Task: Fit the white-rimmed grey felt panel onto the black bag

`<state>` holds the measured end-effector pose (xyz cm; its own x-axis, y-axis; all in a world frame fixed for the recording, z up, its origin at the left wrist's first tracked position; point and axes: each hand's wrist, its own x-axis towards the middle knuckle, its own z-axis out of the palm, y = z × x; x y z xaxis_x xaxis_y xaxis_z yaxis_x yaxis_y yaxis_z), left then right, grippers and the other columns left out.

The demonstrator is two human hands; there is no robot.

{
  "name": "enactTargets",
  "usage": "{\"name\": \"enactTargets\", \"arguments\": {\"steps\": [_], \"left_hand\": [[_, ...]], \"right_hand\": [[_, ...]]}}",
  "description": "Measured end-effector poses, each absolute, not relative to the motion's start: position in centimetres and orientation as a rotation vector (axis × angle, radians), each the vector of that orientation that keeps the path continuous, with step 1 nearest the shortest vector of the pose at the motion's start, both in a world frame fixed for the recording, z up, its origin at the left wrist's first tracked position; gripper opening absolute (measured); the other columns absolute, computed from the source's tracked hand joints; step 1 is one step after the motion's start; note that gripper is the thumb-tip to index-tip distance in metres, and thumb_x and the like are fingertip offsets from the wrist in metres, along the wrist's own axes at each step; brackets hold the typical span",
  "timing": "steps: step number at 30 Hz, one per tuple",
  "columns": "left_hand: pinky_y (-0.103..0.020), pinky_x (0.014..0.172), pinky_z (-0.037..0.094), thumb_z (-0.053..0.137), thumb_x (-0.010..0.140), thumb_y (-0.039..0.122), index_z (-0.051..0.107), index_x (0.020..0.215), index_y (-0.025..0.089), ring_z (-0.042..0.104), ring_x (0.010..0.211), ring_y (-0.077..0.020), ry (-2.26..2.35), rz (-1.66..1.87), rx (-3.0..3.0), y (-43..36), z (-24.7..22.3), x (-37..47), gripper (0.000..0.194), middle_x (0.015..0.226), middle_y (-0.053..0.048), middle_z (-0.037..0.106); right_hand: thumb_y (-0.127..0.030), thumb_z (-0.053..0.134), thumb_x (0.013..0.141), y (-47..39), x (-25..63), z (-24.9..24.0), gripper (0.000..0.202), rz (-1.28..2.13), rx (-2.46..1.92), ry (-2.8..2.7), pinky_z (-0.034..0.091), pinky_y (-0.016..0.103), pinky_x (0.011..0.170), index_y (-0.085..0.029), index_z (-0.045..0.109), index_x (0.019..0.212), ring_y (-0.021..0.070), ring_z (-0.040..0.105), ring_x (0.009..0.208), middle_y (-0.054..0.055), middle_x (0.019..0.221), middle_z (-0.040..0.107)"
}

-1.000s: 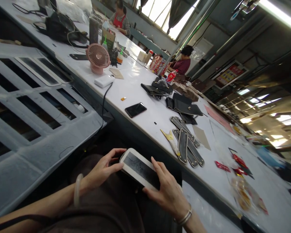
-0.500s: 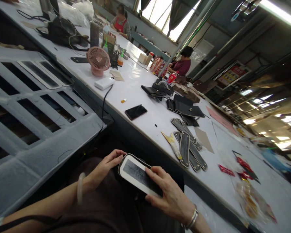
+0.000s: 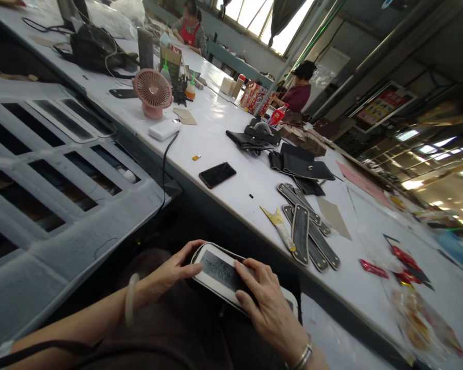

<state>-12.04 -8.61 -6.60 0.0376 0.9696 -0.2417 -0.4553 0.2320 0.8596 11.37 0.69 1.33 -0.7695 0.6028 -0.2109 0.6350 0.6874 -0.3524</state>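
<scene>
Above my lap lies a long white-faced piece with rounded ends, a dark central strip and a dark rim. My left hand grips its left end, thumb on the white face and fingers at the far edge. Across the right part of the face rests my right hand, its fingers bent over the dark strip and its palm covering some of it. On the table edge beyond are a yellow-and-white tool and a pile of black strips with pale edging and metal eyelets.
A phone, a pink fan, a white box with a cable and black leather pieces lie on the white table. A grey slotted crate stands at left. Two people sit farther back.
My left thumb has moved from the piece's end onto its white face. My right hand has shifted slightly, and the piece's right end now shows beyond it. The camera view has shifted a little.
</scene>
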Motion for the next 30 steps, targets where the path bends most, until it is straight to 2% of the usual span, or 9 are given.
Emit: {"name": "enactTargets", "arguments": {"steps": [3,6,11,16,19,21,26,28,30], "left_hand": [[-0.040,0.099,0.039,0.054,0.086,0.049,0.048,0.127,0.025,0.054,0.114,-0.0256,0.934,1.228,0.559,-8.5,-7.0,-11.9,0.047,0.123,-0.005,0.060],[-0.040,0.101,0.039,0.042,0.092,0.053,0.052,0.126,0.024,0.054,0.116,-0.0251,0.895,1.242,0.411,-8.2,-8.0,-11.6,0.045,0.124,-0.005,0.061],[-0.039,0.105,0.036,0.044,0.089,0.058,0.053,0.129,0.022,0.051,0.122,-0.0258,0.832,1.218,0.288,-7.1,-9.5,-11.1,0.054,0.126,-0.005,0.061],[-0.036,0.106,0.035,0.045,0.088,0.058,0.063,0.118,0.022,0.045,0.128,-0.0264,0.888,1.267,0.315,-6.6,-9.3,-10.6,0.050,0.141,-0.004,0.050],[-0.039,0.100,0.041,0.045,0.086,0.063,0.058,0.123,0.021,0.058,0.113,-0.0267,0.825,1.240,0.229,-6.5,-8.7,-10.3,0.058,0.120,-0.008,0.065],[-0.039,0.095,0.044,0.045,0.085,0.065,0.054,0.126,0.019,0.063,0.103,-0.0257,0.781,1.217,0.192,-6.5,-8.5,-10.1,0.062,0.106,-0.009,0.070],[-0.038,0.091,0.045,0.041,0.086,0.066,0.052,0.126,0.019,0.064,0.098,-0.0251,0.798,1.177,0.249,-6.4,-8.2,-10.4,0.063,0.103,-0.008,0.070],[-0.037,0.089,0.045,0.039,0.087,0.064,0.056,0.123,0.018,0.064,0.097,-0.0247,0.916,1.163,0.416,-6.1,-7.8,-11.3,0.061,0.102,-0.008,0.070],[-0.034,0.087,0.045,0.048,0.085,0.060,0.063,0.114,0.019,0.062,0.096,-0.0240,1.113,1.146,0.708,-5.5,-7.0,-12.4,0.053,0.101,-0.007,0.069]], "right_hand": [[-0.028,0.049,0.093,0.4,11.2,0.7,0.044,-0.568,1.076,2.868,0.039,0.047,0.098,-0.032,0.043,0.136,0.0259,0.041,0.117,0.009,0.129,0.044],[-0.026,0.052,0.090,0.4,11.2,0.6,0.046,-0.584,1.050,2.870,0.040,0.046,0.096,-0.034,0.043,0.135,0.0254,0.043,0.115,0.007,0.128,0.045],[-0.026,0.055,0.088,0.4,11.1,0.7,0.044,-0.526,0.994,2.887,0.037,0.047,0.096,-0.034,0.048,0.131,0.0254,0.043,0.116,0.006,0.126,0.049],[-0.019,0.055,0.085,0.1,10.2,0.5,0.040,-0.505,0.954,2.930,0.039,0.043,0.092,-0.025,0.053,0.125,0.0250,0.045,0.111,0.007,0.122,0.053],[-0.021,0.057,0.084,0.2,10.1,0.6,0.038,-0.500,0.891,2.944,0.040,0.041,0.090,-0.022,0.055,0.122,0.0251,0.046,0.109,0.007,0.121,0.054],[-0.025,0.058,0.085,0.5,10.3,0.6,0.040,-0.461,0.850,2.956,0.039,0.041,0.090,-0.022,0.054,0.124,0.0254,0.046,0.109,0.007,0.122,0.055],[-0.034,0.059,0.086,1.0,11.0,0.3,0.044,-0.353,0.789,2.961,0.039,0.041,0.090,-0.023,0.053,0.128,0.0260,0.047,0.109,0.007,0.122,0.056],[-0.033,0.059,0.085,0.9,11.1,0.1,0.044,-0.331,0.775,2.971,0.039,0.040,0.089,-0.023,0.053,0.128,0.0261,0.048,0.108,0.007,0.122,0.056],[-0.032,0.059,0.085,0.8,11.1,0.0,0.044,-0.315,0.776,2.986,0.039,0.040,0.089,-0.022,0.053,0.128,0.0262,0.048,0.108,0.008,0.121,0.057]]}}
